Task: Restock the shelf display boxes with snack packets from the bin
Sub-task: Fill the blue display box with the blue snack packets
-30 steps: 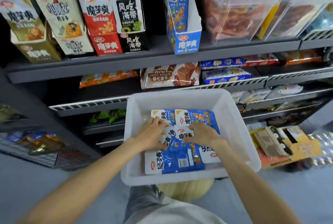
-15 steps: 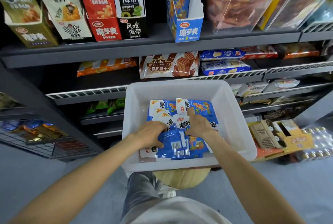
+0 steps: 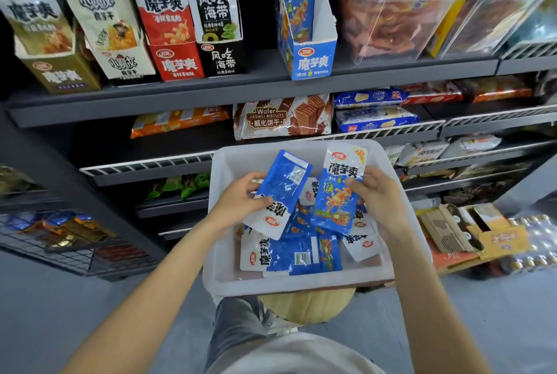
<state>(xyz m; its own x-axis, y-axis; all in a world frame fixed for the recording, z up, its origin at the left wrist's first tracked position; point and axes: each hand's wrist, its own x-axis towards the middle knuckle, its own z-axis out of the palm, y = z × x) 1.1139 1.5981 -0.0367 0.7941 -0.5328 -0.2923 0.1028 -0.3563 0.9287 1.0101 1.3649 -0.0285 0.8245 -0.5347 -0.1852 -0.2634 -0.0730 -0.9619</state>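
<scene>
Nearest: grey trouser leg and pale shirt hem at bottom edge. A round tan stool (image 3: 307,306) pokes out from under the white plastic bin (image 3: 301,283), which sits over it.

Both forearms reach in over the bin. Left hand (image 3: 241,202): grip closed on a blue packet (image 3: 278,193), back side up, barcode panel showing, tilted so its white end points down toward the pile. Thumb on top, fingers behind. Right hand (image 3: 379,196): grip closed on a second blue packet (image 3: 339,190), front side up, held roughly upright, white top with red logo, printed snack picture below. Thumb presses the packet's right edge; fingers are hidden behind it. The two held packets are just beside each other, raised above the rest.

Loose blue-and-white packets (image 3: 292,256) lie flat and overlapping in the near half of the bin; the far half of the bin floor is mostly bare.

Behind the bin, a wire-fronted shelf carries a brown wafer biscuit pack (image 3: 283,117), an orange pack to its left, blue biscuit packs to its right.

Farthest, top shelf: blue display box (image 3: 310,54), matching the packets, holding a few upright ones with open room beside them. To its left stand black (image 3: 223,51), red (image 3: 174,51), white and gold display boxes, all filled. To its right, clear tubs (image 3: 391,9) of reddish snacks.

Right, on the floor: cardboard cartons (image 3: 470,229).
</scene>
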